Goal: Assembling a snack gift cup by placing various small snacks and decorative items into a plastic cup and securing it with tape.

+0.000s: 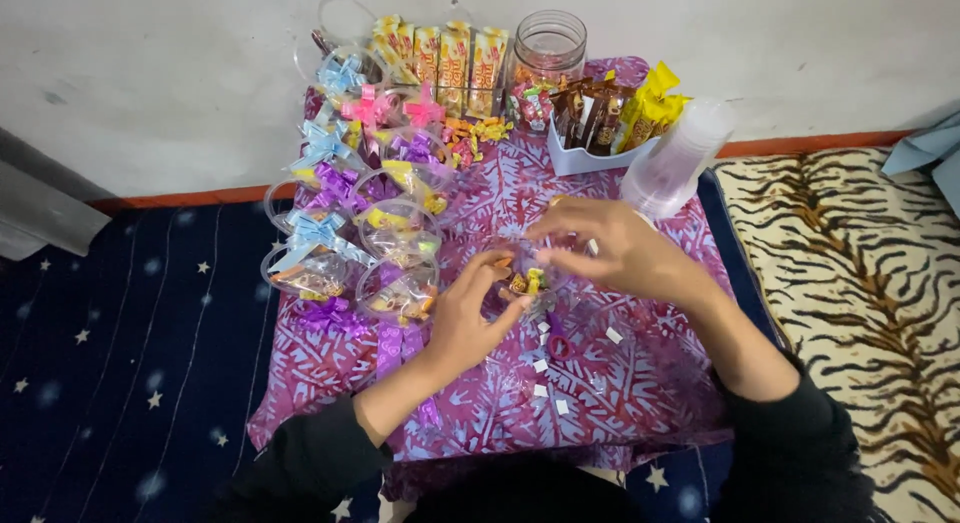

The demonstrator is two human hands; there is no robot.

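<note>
- The left hand (465,328) is cupping the near side of a small clear plastic cup filled with wrapped sweets (525,281), fingers curled against its wall.
- The right hand (615,251) is pressing down on the cup's top, fingertips pinched together at the rim.
- The cup is sitting between both hands on the purple patterned cloth (640,383).
- It is looking light, thin-walled and slick, likely to buckle if squeezed; gripping low around the sides seems safest.
- Beyond the left hand's fingers, finished ribbon-tied clear cups (395,233) are clustering.
</note>
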